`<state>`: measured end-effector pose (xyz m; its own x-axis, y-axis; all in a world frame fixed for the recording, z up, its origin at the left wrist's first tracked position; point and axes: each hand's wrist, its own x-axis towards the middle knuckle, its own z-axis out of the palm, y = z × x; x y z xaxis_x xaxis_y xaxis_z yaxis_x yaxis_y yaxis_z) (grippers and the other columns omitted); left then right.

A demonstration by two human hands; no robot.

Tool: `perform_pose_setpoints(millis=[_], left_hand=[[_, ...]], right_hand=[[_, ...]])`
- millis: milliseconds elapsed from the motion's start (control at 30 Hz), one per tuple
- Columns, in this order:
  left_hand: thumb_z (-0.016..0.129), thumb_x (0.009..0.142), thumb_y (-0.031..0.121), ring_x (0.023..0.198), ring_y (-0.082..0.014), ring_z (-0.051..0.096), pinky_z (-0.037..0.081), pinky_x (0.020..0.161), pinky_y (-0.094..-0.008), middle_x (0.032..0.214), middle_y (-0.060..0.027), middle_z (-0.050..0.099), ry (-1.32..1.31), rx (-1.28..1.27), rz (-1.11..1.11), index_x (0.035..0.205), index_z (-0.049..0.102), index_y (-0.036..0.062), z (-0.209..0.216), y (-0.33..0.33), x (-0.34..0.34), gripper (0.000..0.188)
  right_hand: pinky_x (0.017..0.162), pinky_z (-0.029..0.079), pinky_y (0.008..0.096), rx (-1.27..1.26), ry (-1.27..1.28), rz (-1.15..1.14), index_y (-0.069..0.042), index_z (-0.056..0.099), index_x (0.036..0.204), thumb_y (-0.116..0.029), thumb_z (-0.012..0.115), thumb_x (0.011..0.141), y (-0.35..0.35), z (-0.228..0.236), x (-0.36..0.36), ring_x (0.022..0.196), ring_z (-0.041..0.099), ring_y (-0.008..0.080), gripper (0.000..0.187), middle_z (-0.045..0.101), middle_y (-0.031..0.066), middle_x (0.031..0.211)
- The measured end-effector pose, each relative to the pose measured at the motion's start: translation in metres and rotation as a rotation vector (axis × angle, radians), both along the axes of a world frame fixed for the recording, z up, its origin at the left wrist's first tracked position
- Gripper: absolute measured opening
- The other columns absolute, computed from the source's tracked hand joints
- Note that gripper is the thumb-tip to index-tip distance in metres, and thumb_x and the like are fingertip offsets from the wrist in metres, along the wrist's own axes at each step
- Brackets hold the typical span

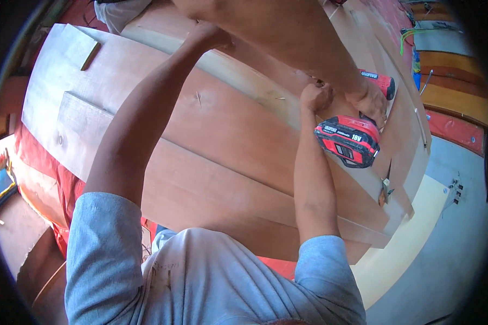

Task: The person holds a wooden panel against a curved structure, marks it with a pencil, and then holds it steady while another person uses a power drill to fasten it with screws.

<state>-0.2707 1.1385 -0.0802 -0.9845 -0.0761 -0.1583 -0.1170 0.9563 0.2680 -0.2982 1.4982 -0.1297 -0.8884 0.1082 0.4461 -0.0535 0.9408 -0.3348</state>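
Large curved, overlapping pale-brown wooden panels (222, 130) fill the space before me. My left hand (209, 36) reaches to the far panel, its fingers mostly hidden by a co-worker's forearm (287, 38). On the right, my right hand (316, 97) is closed with curled fingers against the wood; whatever they pinch is too small to make out. Just beside it, the co-worker's hand (370, 103) grips a red and black cordless drill (348, 141), its battery end toward me. The drill's tip is hidden.
Pliers (385, 190) lie on the panel at the right. Small thin pieces, perhaps a screw (199, 98), rest on the wood. A wooden block (91, 56) is at the far left. Red sheeting (49, 168) hangs at the left; coloured boards (455, 81) are at the right.
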Motion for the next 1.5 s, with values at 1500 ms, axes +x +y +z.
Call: perform_pose_setpoints(millis=[1500], left_hand=[[0.088,0.067,0.057,0.132,-0.0456,0.045,0.038,0.113,-0.0525,0.136,-0.0247,0.054,0.175,0.147,0.445,0.133,0.055,-0.0111,-0.026,-0.001,0.016,0.100]], right_hand=[[0.052,0.041,0.0344,-0.092,-0.909,0.796,0.002,0.075,0.095,-0.029,0.080,0.085,-0.234,0.050,-0.083,0.063,0.055,0.0144,0.033,0.066,0.0042,0.079]])
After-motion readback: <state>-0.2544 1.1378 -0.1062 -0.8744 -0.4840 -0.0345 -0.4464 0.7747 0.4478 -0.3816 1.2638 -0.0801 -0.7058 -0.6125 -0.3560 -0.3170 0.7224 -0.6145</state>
